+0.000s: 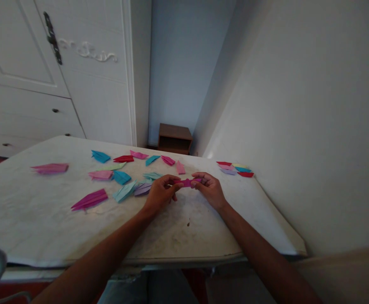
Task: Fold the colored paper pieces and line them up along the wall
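Note:
A magenta folded paper piece (187,183) is stretched between my two hands, just above the table. My left hand (162,192) pinches its left end between thumb and fingers. At its right end, the thumb and fingers of my right hand (210,190) are closed on it. Close to my left hand lie a purple folded paper (143,189) and a light teal one (125,191). A small pink folded paper (180,167) rests just beyond the hands. Fingers cover both ends of the magenta piece.
Several folded papers are spread over the left of the white table (184,240), among them a magenta one (90,199) and a blue one (101,156). A row of coloured papers (235,168) lies at the right by the wall. Beyond stand a white wardrobe (105,97) and a brown box-shaped cabinet (175,132).

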{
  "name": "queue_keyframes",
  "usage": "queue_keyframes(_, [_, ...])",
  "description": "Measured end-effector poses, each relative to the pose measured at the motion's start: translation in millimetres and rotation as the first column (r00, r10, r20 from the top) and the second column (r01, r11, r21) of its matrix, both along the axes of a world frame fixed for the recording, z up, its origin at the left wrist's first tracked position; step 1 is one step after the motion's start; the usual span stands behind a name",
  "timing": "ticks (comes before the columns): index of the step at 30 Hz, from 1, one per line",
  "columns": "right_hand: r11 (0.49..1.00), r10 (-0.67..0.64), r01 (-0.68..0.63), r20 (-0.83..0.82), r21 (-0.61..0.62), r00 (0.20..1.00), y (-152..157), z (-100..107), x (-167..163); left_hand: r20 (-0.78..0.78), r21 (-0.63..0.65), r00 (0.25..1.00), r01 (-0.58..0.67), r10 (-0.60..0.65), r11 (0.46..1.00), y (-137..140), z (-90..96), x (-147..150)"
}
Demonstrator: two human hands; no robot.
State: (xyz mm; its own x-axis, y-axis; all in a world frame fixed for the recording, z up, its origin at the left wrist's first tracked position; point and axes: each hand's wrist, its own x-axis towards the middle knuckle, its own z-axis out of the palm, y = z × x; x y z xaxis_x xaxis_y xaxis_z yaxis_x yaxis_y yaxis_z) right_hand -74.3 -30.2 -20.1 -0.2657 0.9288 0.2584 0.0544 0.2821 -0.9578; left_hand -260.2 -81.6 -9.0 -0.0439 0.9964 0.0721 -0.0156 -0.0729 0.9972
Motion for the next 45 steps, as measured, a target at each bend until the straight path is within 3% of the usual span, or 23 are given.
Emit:
queue_keyframes(7, [0.999, 0.001, -0.003, -0.053, -0.053, 0.999, 1.7, -0.7, -0.8, 0.029, -0.04, 0.999, -0.017, 0.018, 0.999, 2.5, -0.7, -0.9])
queue_keyframes(14, [0.99, 0.102, -0.102, -0.007, -0.101, 0.995, -0.1, -0.9, -0.7, 0.058, -0.027, 0.997, -0.048, 0.049, 0.999, 3.0, -1.1, -2.3])
queue_keyframes(29, [1.0, -0.011, 0.012, 0.025, -0.007, 1.0, 9.5, -3.8, 8.4, 0.021, -0.015, 0.999, -0.039, 0.039, 0.999, 5.5, -6.5, -0.4])
queue_keyframes(33, [0.99, -0.118, 0.11, 0.092, 0.085, 0.989, 31.5, -1.2, 26.3, 0.009, 0.018, 0.999, -0.036, 0.036, 0.999, 6.9, -8.7, -0.9])
queue_keyframes(37, [0.979, -0.185, 0.151, 0.278, 0.14, 0.943, 70.1, 8.8, 53.7, -0.041, 0.026, 0.999, -0.024, 0.025, 0.999, 7.9, -10.0, -0.9])
queue_keyframes(45, [0.984, -0.176, 0.13, 0.535, 0.122, 0.827, 137.7, 28.8, 82.7, -0.099, 0.045, 0.995, 0.008, -0.003, 0.999, 9.8, -11.3, -1.8])
